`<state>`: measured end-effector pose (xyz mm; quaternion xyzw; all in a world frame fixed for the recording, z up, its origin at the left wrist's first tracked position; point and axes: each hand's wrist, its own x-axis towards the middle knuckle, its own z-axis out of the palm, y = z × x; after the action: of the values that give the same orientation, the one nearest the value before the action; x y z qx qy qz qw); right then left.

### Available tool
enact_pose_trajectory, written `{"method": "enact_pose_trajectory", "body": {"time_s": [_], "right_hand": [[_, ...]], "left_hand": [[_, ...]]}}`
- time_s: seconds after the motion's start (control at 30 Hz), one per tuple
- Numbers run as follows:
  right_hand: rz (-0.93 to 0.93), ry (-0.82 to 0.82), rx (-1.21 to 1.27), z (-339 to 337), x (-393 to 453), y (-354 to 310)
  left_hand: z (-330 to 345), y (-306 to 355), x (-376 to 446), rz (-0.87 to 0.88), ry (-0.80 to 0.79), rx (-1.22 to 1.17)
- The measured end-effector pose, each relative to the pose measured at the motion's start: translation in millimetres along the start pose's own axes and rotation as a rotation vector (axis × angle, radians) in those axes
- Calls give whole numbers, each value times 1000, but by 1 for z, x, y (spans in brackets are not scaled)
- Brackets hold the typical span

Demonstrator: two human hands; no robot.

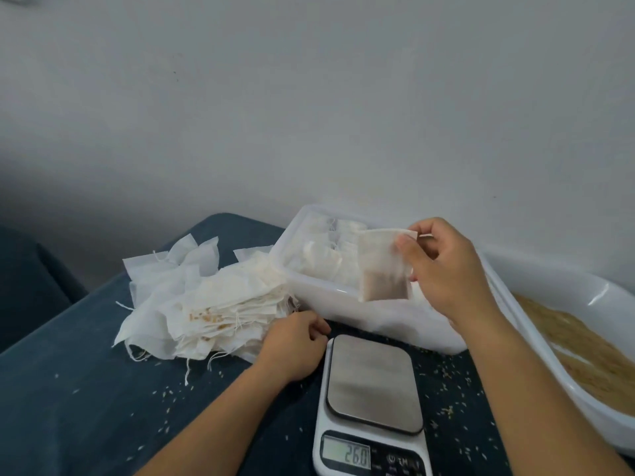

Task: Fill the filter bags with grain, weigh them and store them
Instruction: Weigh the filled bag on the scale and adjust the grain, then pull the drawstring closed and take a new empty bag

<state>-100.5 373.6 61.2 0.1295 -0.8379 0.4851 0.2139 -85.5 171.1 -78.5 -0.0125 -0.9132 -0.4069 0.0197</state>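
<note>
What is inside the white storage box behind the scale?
The white box holds filled filter bags packed upright in rows. The bag gripped by the right hand covers the box's right part, and its frosted walls hide the bottom.

Right hand (443,269) pinches filled filter bag (383,266) over storage box (343,304)

The grain tub (584,293) runs off the right edge, so its far end can't be seen. The scale (372,407) is clipped at the bottom, its button markings too blurred to read. The left hand (292,345) hides its own fingertips against the pile of empty bags (206,304); whether it grips one I cannot tell.
</note>
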Motion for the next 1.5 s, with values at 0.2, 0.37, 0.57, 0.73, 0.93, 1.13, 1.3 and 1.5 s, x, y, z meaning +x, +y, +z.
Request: {"method": "enact_pose_trajectory", "body": {"time_s": [0.2, 0.37, 0.57, 0.73, 0.93, 1.13, 1.3, 1.5], "right_hand": [[115, -104, 40, 55, 23, 5], [194, -187, 84, 90, 25, 10], [333, -330, -69, 101, 35, 13], [344, -494, -236, 97, 39, 9], [270, -541, -296, 88, 35, 11], [130, -516, -456, 83, 34, 8], [136, -615, -575, 87, 36, 8], [241, -589, -412, 85, 36, 20]], "left_hand": [[-1, 0, -1, -4, 3, -32], [0, -1, -1, -9, -7, -58], [-1, -2, 0, -8, -12, -62], [-1, -2, 0, 8, -10, -36], [-2, 1, -1, 7, -7, -10], [-1, -1, 0, 2, 8, -2], [-1, -1, -1, 12, 0, -3], [-2, -1, 0, 16, 7, -31]]}}
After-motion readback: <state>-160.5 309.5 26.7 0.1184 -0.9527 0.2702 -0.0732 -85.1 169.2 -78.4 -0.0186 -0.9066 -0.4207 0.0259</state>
